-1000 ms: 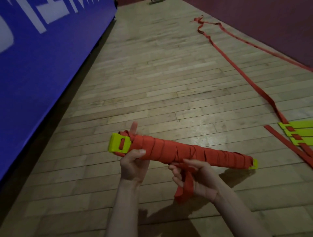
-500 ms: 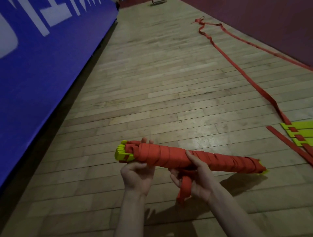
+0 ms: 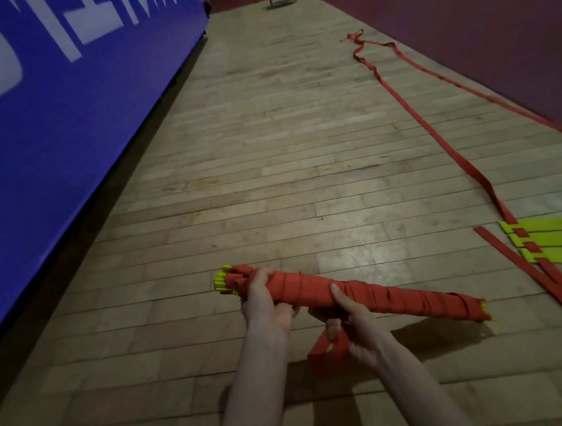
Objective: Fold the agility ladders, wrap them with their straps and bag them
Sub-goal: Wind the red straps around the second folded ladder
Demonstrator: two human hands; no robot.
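Observation:
A folded agility ladder bundle (image 3: 307, 292), yellow rungs wound tightly in red strap, lies level in the air across the lower middle. My left hand (image 3: 264, 299) grips its left end, just behind the yellow rung tips (image 3: 221, 281). My right hand (image 3: 349, 319) holds the bundle's middle from below, thumb on top, with the loose strap tail (image 3: 327, 345) hanging down through its fingers. A second ladder (image 3: 535, 243) lies flat on the floor at the right edge, its long red straps (image 3: 425, 121) trailing away up the floor.
A wooden gym floor (image 3: 289, 170) stretches ahead. A blue padded wall (image 3: 76, 121) with white lettering runs along the left. A dark red wall (image 3: 486, 45) borders the right. A small metal object (image 3: 281, 3) stands far off at the top.
The bundle has rolled so its yellow end shows edge-on. My left hand has closed fully around the left end. My right thumb has come over the top of the bundle.

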